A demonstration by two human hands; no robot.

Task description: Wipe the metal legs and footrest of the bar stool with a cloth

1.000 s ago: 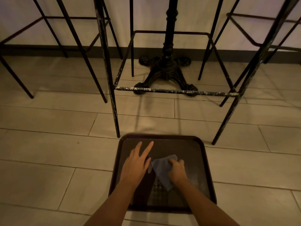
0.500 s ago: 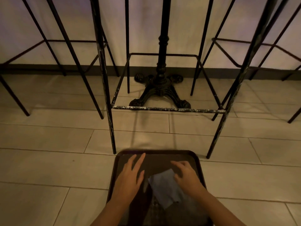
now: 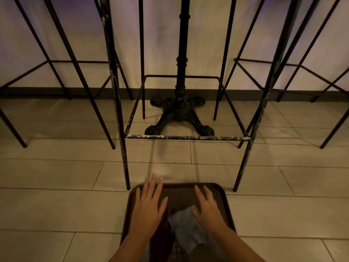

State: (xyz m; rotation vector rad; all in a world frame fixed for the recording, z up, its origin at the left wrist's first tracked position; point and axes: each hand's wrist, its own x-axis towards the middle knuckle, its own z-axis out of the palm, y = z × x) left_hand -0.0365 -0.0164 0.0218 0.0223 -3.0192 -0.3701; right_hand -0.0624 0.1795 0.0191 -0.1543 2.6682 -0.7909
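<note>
A dark rectangular plastic tray (image 3: 224, 203) is set on the pale tiled floor (image 3: 56, 208), before the black metal bar stool (image 3: 120, 129). A blue-grey cloth (image 3: 186, 226) is laid in it, between both hands. Behind the chipped metal footrest (image 3: 187, 137), a black cast-iron table pedestal (image 3: 179, 110) is placed.

Bare floor (image 3: 56, 210) lies open between the tray (image 3: 226, 205) and the stool's two front legs (image 3: 123, 157), but the footrest bar (image 3: 187, 137) spans them, with a table pedestal (image 3: 179, 114) crowding behind.

left hand (image 3: 148, 208) bare | right hand (image 3: 208, 209) bare | forearms uncovered, no sleeves
</note>
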